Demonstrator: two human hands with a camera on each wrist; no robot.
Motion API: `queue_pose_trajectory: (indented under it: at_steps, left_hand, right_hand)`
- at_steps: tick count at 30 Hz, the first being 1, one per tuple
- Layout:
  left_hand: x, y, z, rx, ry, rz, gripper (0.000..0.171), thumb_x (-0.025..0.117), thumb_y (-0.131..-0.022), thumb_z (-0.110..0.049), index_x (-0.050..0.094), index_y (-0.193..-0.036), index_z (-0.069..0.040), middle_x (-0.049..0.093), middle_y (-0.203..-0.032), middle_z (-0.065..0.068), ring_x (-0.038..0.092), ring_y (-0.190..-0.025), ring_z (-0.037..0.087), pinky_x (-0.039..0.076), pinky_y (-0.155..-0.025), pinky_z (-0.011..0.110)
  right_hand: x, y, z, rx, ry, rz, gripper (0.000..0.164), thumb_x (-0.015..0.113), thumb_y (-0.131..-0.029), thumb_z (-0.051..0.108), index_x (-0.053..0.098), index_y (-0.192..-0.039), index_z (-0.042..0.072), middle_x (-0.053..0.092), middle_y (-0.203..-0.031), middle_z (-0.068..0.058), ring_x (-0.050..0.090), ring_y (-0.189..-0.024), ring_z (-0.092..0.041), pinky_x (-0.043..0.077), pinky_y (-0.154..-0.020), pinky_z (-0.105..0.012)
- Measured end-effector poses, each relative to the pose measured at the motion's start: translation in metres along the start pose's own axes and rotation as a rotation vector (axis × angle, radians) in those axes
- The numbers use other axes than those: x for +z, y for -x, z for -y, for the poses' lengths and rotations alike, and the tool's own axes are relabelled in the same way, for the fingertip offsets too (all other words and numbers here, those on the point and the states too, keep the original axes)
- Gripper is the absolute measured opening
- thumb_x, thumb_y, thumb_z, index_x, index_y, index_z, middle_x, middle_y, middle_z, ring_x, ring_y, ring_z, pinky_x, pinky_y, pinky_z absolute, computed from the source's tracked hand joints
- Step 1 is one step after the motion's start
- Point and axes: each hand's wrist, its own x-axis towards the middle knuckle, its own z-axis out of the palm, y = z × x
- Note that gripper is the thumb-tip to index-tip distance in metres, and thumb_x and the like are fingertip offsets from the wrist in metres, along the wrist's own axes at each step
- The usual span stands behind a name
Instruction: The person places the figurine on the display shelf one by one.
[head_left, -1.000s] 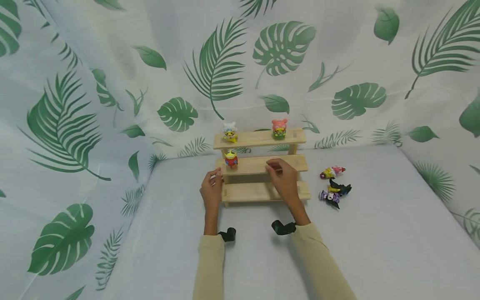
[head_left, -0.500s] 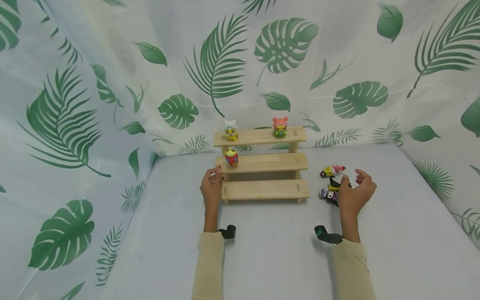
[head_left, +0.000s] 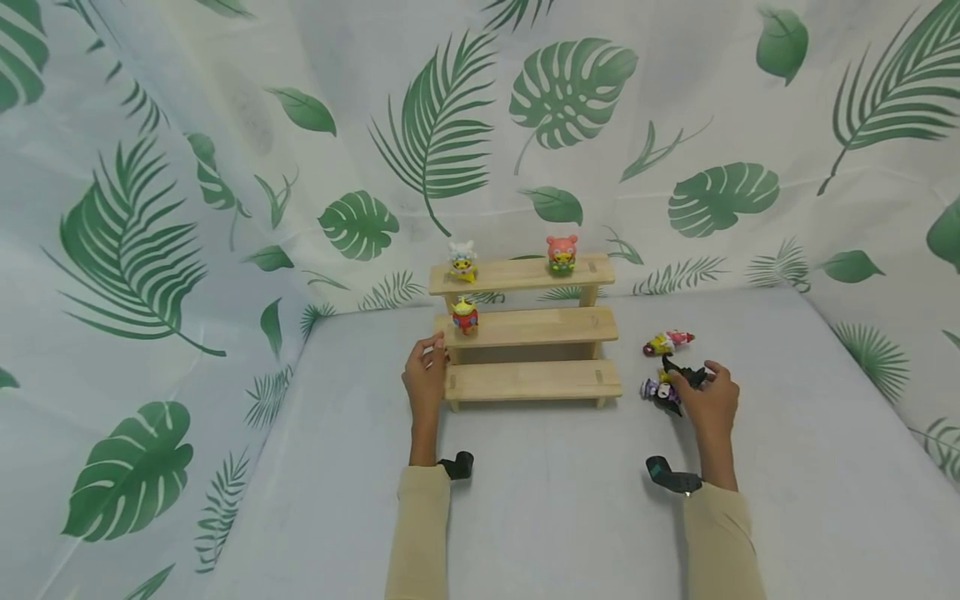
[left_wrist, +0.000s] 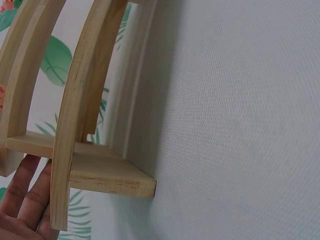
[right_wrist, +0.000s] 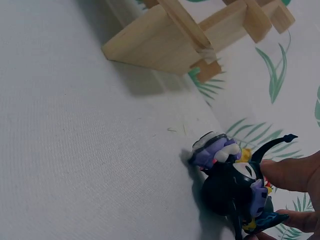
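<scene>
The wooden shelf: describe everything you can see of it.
The wooden shelf looks like pale, grained wood: three tiers rising stepwise towards the back, joined by supports. It stands upright on the white surface. A white-topped figure and a pink-topped figure stand on its top tier; a red figure stands at the middle tier's left end. The left grip touches its left side.

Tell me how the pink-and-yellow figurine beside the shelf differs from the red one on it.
The pink-and-yellow figurine lies on the white surface; the red figurine stands upright on the middle tier. The pink-and-yellow figurine has a pink end; the red figurine has a red body with blue patches. Both show yellow.
</scene>
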Motion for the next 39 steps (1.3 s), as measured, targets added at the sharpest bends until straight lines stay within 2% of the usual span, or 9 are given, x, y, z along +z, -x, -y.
queue_pose_trajectory:
  at_steps: [7,11,15,19,21,26,30,33,39]
  left_hand:
    - [-0.004,0.012,-0.030,0.015,-0.010,0.013,0.024,0.054,-0.100,-0.009,0.063,-0.115,0.008,0.065,-0.125,0.021,0.069,-0.102,0.041,0.059,-0.085,0.051]
    - [-0.005,0.014,-0.036,0.022,-0.011,0.017,0.024,0.054,-0.100,-0.009,0.062,-0.115,0.008,0.065,-0.126,0.021,0.068,-0.104,0.039,0.059,-0.087,0.052]
    - [-0.006,0.012,-0.034,0.015,-0.014,0.011,0.024,0.054,-0.100,-0.009,0.063,-0.115,0.007,0.065,-0.126,0.020,0.069,-0.103,0.038,0.059,-0.086,0.051]
    - [-0.002,0.003,-0.013,-0.003,-0.029,-0.007,0.024,0.056,-0.100,-0.015,0.065,-0.114,0.002,0.067,-0.125,0.014,0.070,-0.102,0.034,0.061,-0.085,0.046]
    - [0.000,0.000,-0.003,-0.012,-0.029,-0.010,0.024,0.055,-0.101,-0.015,0.065,-0.115,0.001,0.067,-0.125,0.014,0.070,-0.103,0.033,0.061,-0.085,0.045]
    - [0.001,-0.001,0.003,-0.018,-0.003,0.004,0.025,0.055,-0.100,-0.015,0.065,-0.116,0.003,0.066,-0.127,0.016,0.069,-0.104,0.036,0.060,-0.086,0.047]
    - [0.000,0.001,0.003,-0.018,-0.010,-0.008,0.025,0.057,-0.100,-0.021,0.067,-0.115,-0.004,0.068,-0.125,0.010,0.071,-0.101,0.030,0.062,-0.084,0.041]
    - [-0.001,0.002,0.002,-0.010,-0.024,-0.015,0.024,0.057,-0.100,-0.024,0.068,-0.114,-0.007,0.069,-0.123,0.007,0.072,-0.099,0.026,0.063,-0.081,0.035]
    - [-0.001,0.001,0.001,-0.006,-0.025,-0.010,0.024,0.057,-0.100,-0.024,0.068,-0.115,-0.009,0.069,-0.123,0.006,0.072,-0.098,0.025,0.063,-0.078,0.031]
  right_hand:
    - [-0.002,-0.008,0.002,0.043,0.046,0.068,0.073,0.062,-0.094,0.030,0.028,-0.150,-0.002,0.039,-0.143,-0.037,0.040,-0.130,-0.050,0.038,-0.109,-0.061]
    - [-0.004,-0.012,0.001,0.041,0.060,0.102,0.073,0.064,-0.093,0.032,0.031,-0.148,-0.003,0.040,-0.141,-0.037,0.041,-0.128,-0.049,0.040,-0.108,-0.060]
    - [-0.007,-0.016,-0.003,0.025,0.076,0.110,0.069,0.066,-0.092,0.034,0.039,-0.143,-0.004,0.045,-0.135,-0.036,0.042,-0.122,-0.047,0.043,-0.098,-0.057]
    - [-0.008,-0.018,-0.005,0.031,0.070,0.103,0.067,0.066,-0.092,0.037,0.044,-0.140,-0.004,0.046,-0.135,-0.035,0.041,-0.122,-0.047,0.045,-0.091,-0.054]
    - [-0.008,-0.017,-0.006,0.039,0.050,0.081,0.068,0.067,-0.091,0.039,0.046,-0.140,-0.003,0.047,-0.135,-0.033,0.041,-0.121,-0.045,0.047,-0.083,-0.046]
    - [-0.009,-0.013,-0.008,0.038,-0.038,-0.036,0.067,0.071,-0.087,0.043,0.053,-0.135,0.001,0.055,-0.126,-0.022,0.051,-0.101,-0.024,0.040,-0.063,-0.019]
    - [-0.013,-0.014,-0.008,0.015,-0.170,-0.091,0.060,0.071,-0.087,0.042,0.056,-0.131,0.004,0.054,-0.112,-0.006,0.050,-0.083,-0.003,0.044,-0.059,-0.005]
    - [-0.015,-0.015,-0.006,0.013,-0.356,-0.076,0.050,0.073,-0.087,0.036,0.058,-0.125,0.008,0.047,-0.107,0.006,0.054,-0.076,0.007,0.051,-0.064,-0.001]
    - [-0.017,-0.014,-0.005,0.062,-0.630,-0.046,0.037,0.076,-0.086,0.028,0.060,-0.117,0.016,0.044,-0.108,0.008,0.060,-0.083,0.003,0.053,-0.066,-0.004]
